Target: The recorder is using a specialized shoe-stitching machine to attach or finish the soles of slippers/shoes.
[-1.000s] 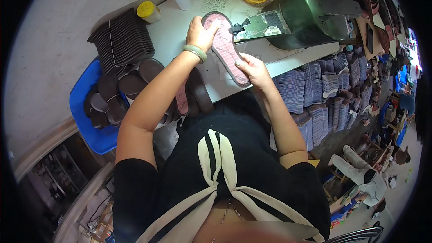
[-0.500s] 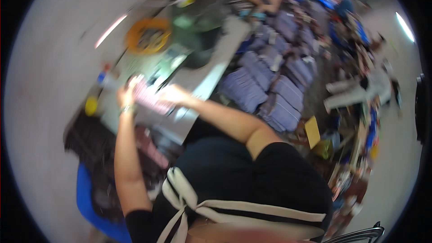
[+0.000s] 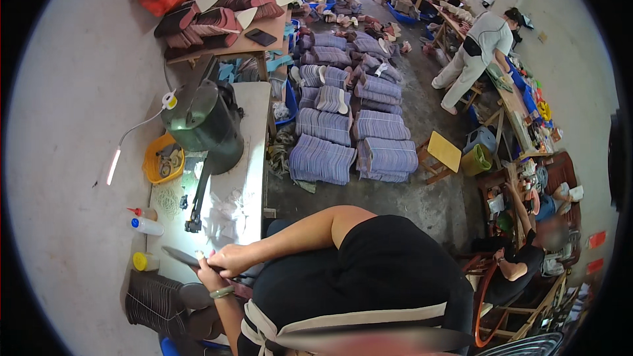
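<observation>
Near the front end of the white work table (image 3: 256, 118), my left hand (image 3: 210, 275) is closed round a dark, flat shoe sole (image 3: 178, 256), its tip pointing left. My right hand (image 3: 232, 260) meets it from the right, fingers bent and pinched at the same sole; what exactly lies between those fingertips is hidden. Just beyond my hands is the slim arm of a dark green machine (image 3: 210, 125). A bundle of dark soles (image 3: 150, 303) stands below and left of my left hand.
On the table are a yellow basket (image 3: 153, 165), a white bottle with a blue cap (image 3: 148, 226) and a yellow-lidded jar (image 3: 145, 262). Stacks of purple striped soles (image 3: 322, 158) cover the floor to the right, near a yellow-topped stool (image 3: 444, 151). Several people work farther right.
My view has swung round and sharpened. My hands have come from over the table, where they held a pinkish piece, to its near end, where they hold a dark sole.
</observation>
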### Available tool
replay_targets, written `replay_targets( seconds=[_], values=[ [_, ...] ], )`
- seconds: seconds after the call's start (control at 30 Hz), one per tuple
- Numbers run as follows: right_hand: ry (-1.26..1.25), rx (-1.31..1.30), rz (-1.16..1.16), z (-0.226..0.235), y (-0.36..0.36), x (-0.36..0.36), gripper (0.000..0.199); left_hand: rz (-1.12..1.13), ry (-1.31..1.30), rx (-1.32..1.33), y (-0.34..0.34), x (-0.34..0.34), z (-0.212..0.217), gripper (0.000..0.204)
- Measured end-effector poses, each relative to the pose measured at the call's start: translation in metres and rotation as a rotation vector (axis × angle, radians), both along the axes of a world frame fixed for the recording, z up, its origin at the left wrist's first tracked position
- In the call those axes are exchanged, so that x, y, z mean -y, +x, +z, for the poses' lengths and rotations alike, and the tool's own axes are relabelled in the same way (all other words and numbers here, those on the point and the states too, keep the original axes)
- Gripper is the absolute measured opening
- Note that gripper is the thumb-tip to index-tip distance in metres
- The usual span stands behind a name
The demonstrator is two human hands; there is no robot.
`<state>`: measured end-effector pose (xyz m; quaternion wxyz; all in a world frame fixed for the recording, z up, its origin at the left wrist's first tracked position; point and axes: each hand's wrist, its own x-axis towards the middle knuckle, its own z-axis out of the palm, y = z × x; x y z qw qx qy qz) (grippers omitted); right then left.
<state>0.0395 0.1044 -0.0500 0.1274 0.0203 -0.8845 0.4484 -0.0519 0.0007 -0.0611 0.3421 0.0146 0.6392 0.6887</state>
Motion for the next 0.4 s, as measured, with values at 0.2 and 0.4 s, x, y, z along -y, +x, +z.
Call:
replay_targets(
  seconds=[0.2,0.4],
  values=[
    [-0.034,0.082,0.326,-0.002,0.004,0.023,0.042,0.040,0.177,0.134,0.001,0.051,-0.025,0.062],
    [0.062,0.069,0.493,-0.003,-0.006,0.018,0.035,0.002,0.085,0.074,-0.001,0.086,-0.027,0.056]
  ],
)
